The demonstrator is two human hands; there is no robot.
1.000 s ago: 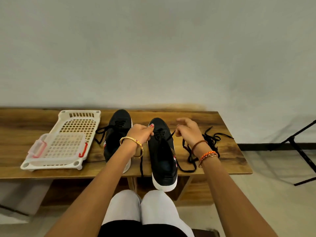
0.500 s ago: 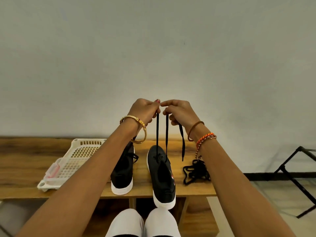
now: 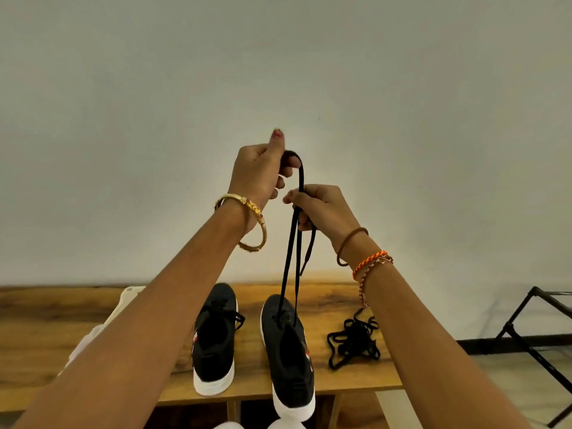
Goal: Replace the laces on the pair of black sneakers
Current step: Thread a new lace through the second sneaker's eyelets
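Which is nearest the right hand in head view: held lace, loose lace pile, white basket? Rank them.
1. Black lace: pinched in the right hand.
2. Loose black lace pile: on the wooden table, below the right wrist.
3. White plastic basket: far left, behind the left forearm.

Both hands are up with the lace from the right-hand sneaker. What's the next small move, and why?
Probably even the two ends. The left hand holds the lace high, the right hand pinches both strands lower, and they run down to the front eyelets of the sneaker, so lacing has barely begun.

wooden bench (image 3: 46, 329) carries two sneakers (image 3: 213, 339), loose laces (image 3: 353, 340), basket (image 3: 123, 301).
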